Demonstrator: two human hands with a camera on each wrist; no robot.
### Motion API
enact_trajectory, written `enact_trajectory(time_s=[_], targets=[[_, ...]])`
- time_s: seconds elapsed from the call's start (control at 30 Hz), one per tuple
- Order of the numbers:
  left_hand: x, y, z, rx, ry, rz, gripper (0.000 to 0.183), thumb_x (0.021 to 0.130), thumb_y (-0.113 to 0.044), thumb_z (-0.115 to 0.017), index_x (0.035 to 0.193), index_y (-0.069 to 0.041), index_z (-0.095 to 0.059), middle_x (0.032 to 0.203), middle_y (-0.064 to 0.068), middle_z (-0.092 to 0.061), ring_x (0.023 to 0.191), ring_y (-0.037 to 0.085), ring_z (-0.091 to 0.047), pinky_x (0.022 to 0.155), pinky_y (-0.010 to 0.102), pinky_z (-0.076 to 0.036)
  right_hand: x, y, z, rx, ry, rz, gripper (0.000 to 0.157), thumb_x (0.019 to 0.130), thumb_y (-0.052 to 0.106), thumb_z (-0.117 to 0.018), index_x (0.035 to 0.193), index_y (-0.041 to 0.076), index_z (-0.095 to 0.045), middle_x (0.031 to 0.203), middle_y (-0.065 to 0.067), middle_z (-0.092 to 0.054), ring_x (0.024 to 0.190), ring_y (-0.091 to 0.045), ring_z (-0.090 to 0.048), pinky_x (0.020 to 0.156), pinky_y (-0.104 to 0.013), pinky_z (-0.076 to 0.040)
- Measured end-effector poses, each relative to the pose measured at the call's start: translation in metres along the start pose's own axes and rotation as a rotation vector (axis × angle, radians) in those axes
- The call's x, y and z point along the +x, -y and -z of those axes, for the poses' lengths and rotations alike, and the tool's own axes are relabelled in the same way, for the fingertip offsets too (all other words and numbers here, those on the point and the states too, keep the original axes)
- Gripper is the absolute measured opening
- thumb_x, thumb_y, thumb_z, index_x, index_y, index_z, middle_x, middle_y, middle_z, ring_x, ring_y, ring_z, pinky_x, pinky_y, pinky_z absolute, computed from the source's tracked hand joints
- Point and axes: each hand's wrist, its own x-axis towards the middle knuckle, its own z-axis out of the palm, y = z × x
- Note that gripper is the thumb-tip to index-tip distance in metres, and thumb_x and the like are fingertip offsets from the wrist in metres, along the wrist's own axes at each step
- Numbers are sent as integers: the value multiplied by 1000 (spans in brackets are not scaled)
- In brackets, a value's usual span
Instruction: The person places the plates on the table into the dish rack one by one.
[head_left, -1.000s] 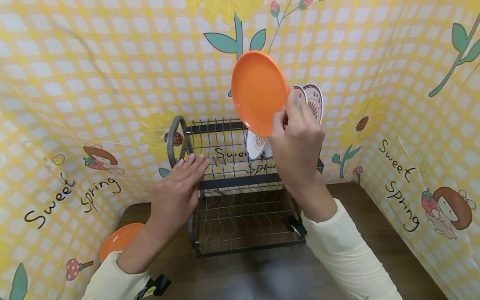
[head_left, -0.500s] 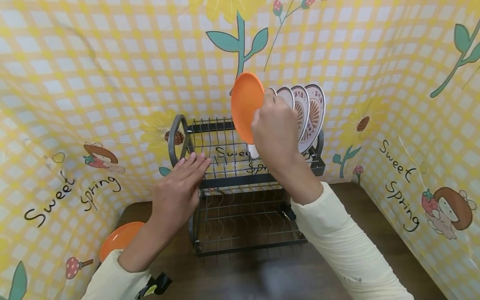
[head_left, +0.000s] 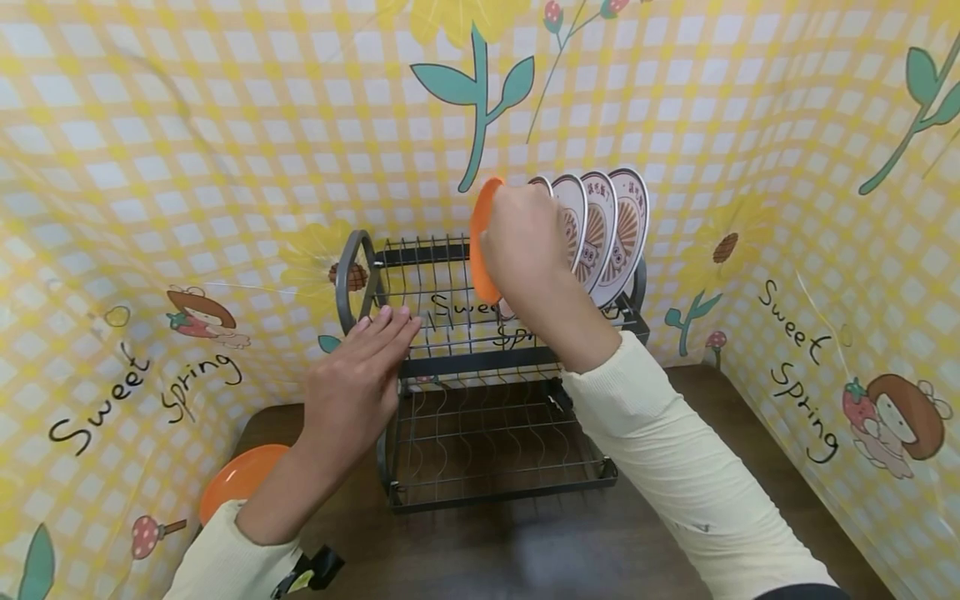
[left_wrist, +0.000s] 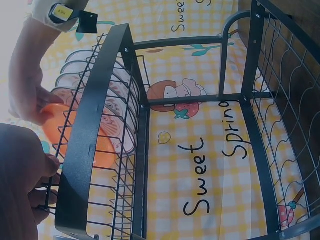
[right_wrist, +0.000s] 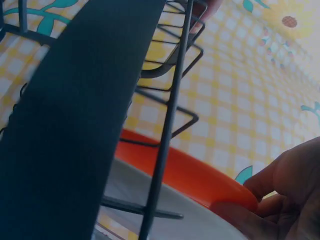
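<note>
My right hand [head_left: 528, 237] pinches the rim of an orange plate [head_left: 484, 242] that stands on edge in the upper tier of a dark metal dish rack [head_left: 480, 362]. In the right wrist view, thumb and fingers grip the orange plate [right_wrist: 200, 175] right beside a white plate [right_wrist: 170, 215]. Several white patterned plates [head_left: 628, 208] stand in a row to its right. My left hand [head_left: 356, 379] rests on the rack's front left, fingers over the upper rail. The left wrist view shows the orange plate [left_wrist: 102, 147] between the wires, its lower part inside the rack.
A second orange plate [head_left: 243, 477] lies on the dark wooden table [head_left: 525, 550] at the left, partly behind the left forearm. The rack's lower tier [head_left: 495, 442] has wavy wire dividers. Yellow checked cloth [head_left: 225, 167] surrounds the back and sides.
My right hand has brought the orange plate down and slightly left into the upper tier, turning it nearly edge-on. The left hand has stayed on the rack.
</note>
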Motion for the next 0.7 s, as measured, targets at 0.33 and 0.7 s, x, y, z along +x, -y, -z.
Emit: enact_trajectory(time_s=[0.33, 0.7], targets=[[3, 1, 3, 4, -12, 0, 34, 89, -4, -65, 122, -12, -68, 122, 10, -66, 112, 27, -64, 97, 43, -53, 16, 4, -6, 50, 154, -39, 16, 89, 8, -55, 78, 10, -67, 88, -4, -67, 87, -24, -52, 72, -32, -53], [0, 0, 2, 5, -3, -9, 36, 88, -1, -65, 122, -12, -68, 121, 9, -66, 113, 27, -64, 96, 44, -53, 19, 5, -11, -12, 187, -25, 16, 92, 10, -52, 88, 5, -67, 89, -8, -63, 74, -23, -57, 68, -35, -53]])
